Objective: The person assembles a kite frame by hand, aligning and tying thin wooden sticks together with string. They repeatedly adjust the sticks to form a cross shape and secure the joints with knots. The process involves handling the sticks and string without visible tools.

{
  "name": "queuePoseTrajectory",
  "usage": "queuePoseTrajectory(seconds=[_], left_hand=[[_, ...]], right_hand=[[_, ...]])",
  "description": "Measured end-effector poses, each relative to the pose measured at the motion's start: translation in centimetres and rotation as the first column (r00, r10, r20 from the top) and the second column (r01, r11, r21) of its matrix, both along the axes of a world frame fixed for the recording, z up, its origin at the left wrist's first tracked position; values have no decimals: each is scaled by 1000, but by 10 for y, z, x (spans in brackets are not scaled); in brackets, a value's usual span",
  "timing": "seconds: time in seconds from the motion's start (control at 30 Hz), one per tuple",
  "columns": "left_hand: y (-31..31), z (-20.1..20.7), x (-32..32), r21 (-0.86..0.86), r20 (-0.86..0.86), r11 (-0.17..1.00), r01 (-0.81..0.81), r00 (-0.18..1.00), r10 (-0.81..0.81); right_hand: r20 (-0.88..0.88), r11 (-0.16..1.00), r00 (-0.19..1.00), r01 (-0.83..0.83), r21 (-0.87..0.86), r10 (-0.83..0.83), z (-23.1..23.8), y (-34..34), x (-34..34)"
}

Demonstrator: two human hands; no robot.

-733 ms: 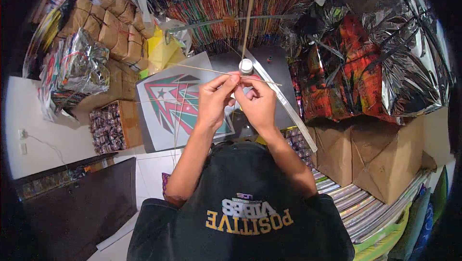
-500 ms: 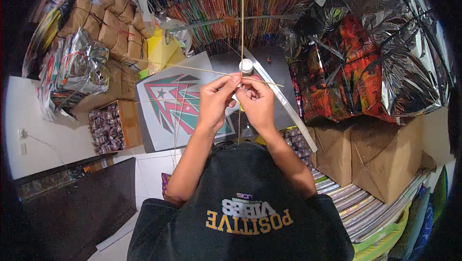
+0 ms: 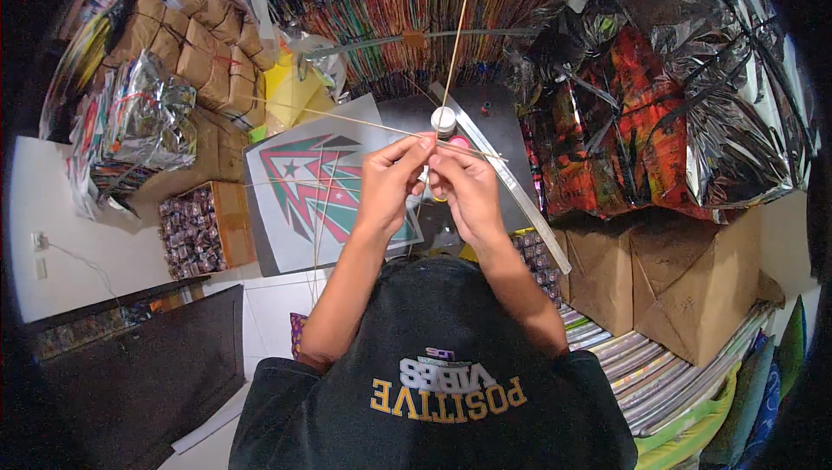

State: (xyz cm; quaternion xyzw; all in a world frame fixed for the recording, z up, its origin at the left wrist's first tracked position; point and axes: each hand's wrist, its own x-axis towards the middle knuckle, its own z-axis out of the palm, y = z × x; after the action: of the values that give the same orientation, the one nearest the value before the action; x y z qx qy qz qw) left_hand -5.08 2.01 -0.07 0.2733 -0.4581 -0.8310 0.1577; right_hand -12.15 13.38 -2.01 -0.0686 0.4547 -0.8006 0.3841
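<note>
Two thin wooden sticks cross at my fingertips above a dark work board (image 3: 403, 114). My left hand (image 3: 390, 179) pinches the crossing, where one stick (image 3: 347, 120) runs out to the far left. Against it, my right hand (image 3: 468, 192) is closed with thumb and fingers together at the same crossing. The other stick (image 3: 456, 36) reaches away from me, its far end leaning right. Just beyond my fingers stands a small bottle with a white cap (image 3: 443, 118), beside a pinkish-red round thing (image 3: 460, 142). Whether thread or glue is at the crossing is hidden by my fingers.
A sheet with a red, green and black pattern (image 3: 290, 201) lies left, with more thin sticks (image 3: 319, 210) over it. A metal ruler (image 3: 520, 201) slants at right. Bundled stacks (image 3: 390, 19) rise behind; wrapped bundles (image 3: 641, 123), cartons (image 3: 685, 270) and a box of small packets (image 3: 195, 227) flank the board.
The long stick has tilted: its far end swung right and its near end left. My right hand has shifted and turned slightly; my left hand stays nearly in place.
</note>
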Motion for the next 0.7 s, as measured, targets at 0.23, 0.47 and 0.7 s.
queuePoseTrajectory(seconds=[0.23,0.47,0.7], left_hand=[[1,5,2,38,26,999,-8,1000,7],[0,2,3,74,1,997,0,1000,-1],[-5,4,5,90,-3,996,22,1000,-22]], right_hand=[[94,995,995,46,-87,-38,0,1,1],[196,995,980,-15,-99,34,-2,5,-4],[-48,995,999,20,97,-15,1,8,-10]])
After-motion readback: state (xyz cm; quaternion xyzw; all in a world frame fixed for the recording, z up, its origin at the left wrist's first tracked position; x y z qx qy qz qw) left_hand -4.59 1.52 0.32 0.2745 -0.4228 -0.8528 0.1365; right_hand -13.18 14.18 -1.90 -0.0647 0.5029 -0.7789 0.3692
